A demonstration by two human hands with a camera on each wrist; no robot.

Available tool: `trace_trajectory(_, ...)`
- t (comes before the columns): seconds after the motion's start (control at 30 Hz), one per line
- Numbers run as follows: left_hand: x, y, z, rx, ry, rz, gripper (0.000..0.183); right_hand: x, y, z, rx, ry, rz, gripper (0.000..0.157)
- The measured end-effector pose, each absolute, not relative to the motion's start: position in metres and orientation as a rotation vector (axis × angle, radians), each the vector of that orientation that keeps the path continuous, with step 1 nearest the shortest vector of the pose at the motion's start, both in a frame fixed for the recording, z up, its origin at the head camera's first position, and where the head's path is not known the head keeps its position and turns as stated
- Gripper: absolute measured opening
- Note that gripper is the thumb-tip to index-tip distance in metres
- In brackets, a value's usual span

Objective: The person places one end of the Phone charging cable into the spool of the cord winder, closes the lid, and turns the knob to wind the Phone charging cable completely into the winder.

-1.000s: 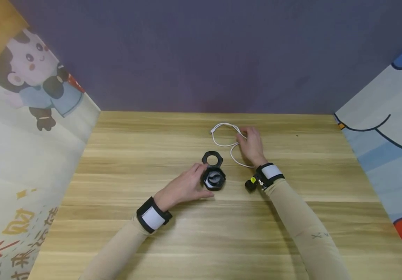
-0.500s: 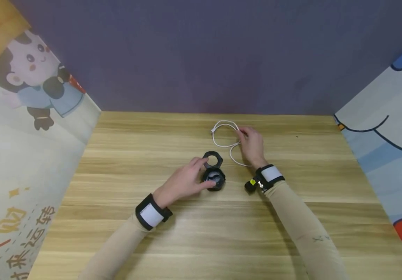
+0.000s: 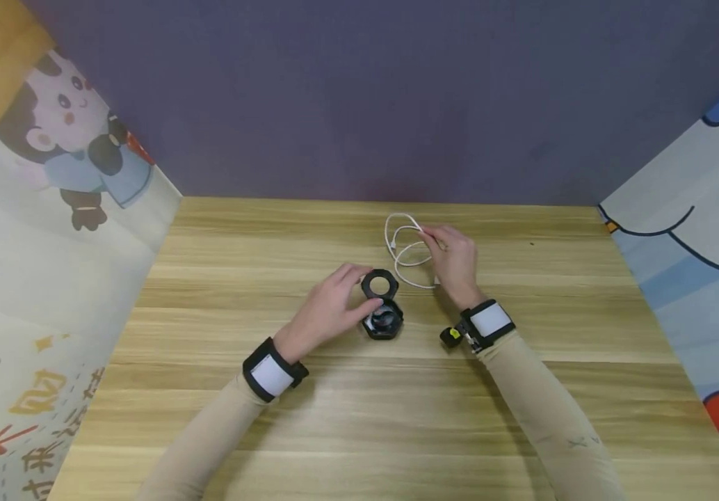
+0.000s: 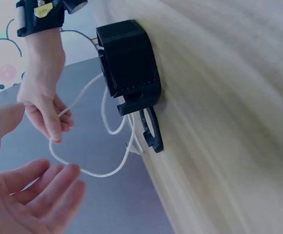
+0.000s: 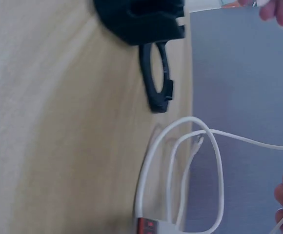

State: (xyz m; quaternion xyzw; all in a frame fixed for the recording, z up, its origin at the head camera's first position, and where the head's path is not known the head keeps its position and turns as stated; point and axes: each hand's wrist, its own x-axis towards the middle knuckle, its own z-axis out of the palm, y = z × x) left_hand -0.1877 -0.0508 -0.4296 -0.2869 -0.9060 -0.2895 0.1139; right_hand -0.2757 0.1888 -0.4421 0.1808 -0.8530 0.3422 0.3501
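Note:
My right hand pinches a white charging cable between thumb and fingers, with loops hanging below the grip. One end of it, a white plug with a red and dark face, shows low in the right wrist view. A black hexagonal case stands on the table, its lid with a round hole folded back away from me. Something dark and curved lies inside the case. My left hand hovers at the case's left side, thumb and fingers spread apart, holding nothing.
The wooden table ends at a dark purple wall panel behind the cable. Cartoon-printed walls stand at both sides. Each wrist wears a black strap with a white patch.
My right hand has raised the cable and drawn its loops toward itself, so the coil has changed shape. My left hand's thumb and fingers have shifted up toward the lid, away from the case's lower part.

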Motion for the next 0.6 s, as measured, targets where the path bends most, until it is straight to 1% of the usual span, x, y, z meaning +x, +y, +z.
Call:
trace_trajectory(0.1,-0.179,-0.062,-0.427,-0.889,-2.566,-0.865,0.058,-0.251,0.178,-0.438,0.465,-2.151,0.867,0.016)
trace_trajectory(0.37,-0.189,-0.056,-0.412,-0.874,-2.324,-0.884,0.054,-0.24,0.17,-0.416,0.567,-2.023,0.868,0.016)
trace_trajectory(0.6,-0.196,-0.052,-0.404,-0.862,-2.193,-0.891,0.055,-0.23,0.163,-0.402,0.659,-1.953,0.802,0.015)
